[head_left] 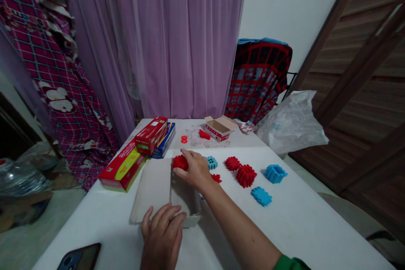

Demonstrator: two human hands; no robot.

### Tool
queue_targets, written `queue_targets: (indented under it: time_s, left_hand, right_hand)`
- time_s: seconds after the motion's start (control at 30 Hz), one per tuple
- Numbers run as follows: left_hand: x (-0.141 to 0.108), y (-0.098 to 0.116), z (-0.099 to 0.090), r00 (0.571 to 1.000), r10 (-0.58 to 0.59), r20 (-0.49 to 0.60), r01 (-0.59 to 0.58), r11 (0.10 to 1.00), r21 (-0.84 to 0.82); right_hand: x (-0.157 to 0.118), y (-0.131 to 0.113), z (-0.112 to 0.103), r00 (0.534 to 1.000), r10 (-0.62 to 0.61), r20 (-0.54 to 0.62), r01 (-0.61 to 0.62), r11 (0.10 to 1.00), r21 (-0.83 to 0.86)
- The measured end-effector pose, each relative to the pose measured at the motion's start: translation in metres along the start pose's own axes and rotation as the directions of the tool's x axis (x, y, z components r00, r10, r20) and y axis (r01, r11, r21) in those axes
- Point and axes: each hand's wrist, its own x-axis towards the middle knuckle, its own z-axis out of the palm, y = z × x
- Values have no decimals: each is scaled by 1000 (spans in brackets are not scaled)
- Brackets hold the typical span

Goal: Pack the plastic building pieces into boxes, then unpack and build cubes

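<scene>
The pale, plain box (155, 187) lies open on the bench (104, 215), its flat lid spread to the left and its hollow side to the right. The bright red, knobbly block (179, 162) is in the right hand (196, 169), at the box's far end.

The right forearm (236, 221) slants from the near right up toward the centre, bare below a green sleeve (291, 263), and its right hand (196, 171) points far and left, back upward, thumb and fingers curved toward each other in a grip. The left hand (163, 236) is nearer and further left, back up, its fingers loosely bent and slightly spread.
</scene>
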Motion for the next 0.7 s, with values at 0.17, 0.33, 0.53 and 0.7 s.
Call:
queue_targets:
  time_s: [0.17, 0.33, 0.53, 0.7]
  left_hand:
    - [2, 3, -4, 1000, -10, 27, 11, 1000, -19]
    - [4, 3, -5, 1000, -15, -1, 15, 999, -29]
    - [7, 2, -4, 999, -4, -50, 0, 997, -77]
    - [6, 10, 6, 960, -200, -194, 162, 967, -196]
  right_hand:
    - [-17, 23, -7, 992, 25, -127, -32, 998, -51]
    - [-44, 85, -40, 977, 76, -198, -96, 991, -94]
    - [-48, 143, -93, 936, 278, -215, -316, 933, -169]
    - [8, 125, -73, 994, 112, -9, -111, 978, -176]
